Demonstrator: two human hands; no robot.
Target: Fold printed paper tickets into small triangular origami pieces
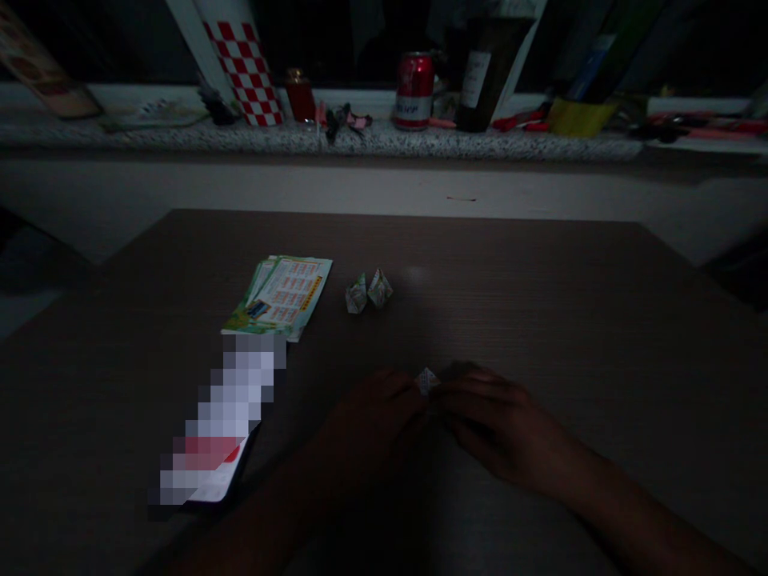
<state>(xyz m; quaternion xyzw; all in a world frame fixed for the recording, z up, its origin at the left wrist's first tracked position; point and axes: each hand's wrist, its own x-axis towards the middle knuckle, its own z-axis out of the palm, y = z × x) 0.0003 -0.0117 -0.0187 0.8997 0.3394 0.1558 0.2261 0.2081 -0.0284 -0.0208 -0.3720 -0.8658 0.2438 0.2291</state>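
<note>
Between both hands, low over the table, is a small piece of folded printed paper; only its pointed top shows, the rest is covered by fingers. My left hand grips its left side with closed fingers. From the right, my right hand pinches the other side. Farther off stand two small folded paper shapes, a left one and a right one, side by side. A stack of printed cards lies to their left.
A lit phone, partly blurred out, lies left of my left arm on the dark wooden table. Behind, the stone windowsill carries a red can, a red-and-white checkered container, a dark pot and other small items.
</note>
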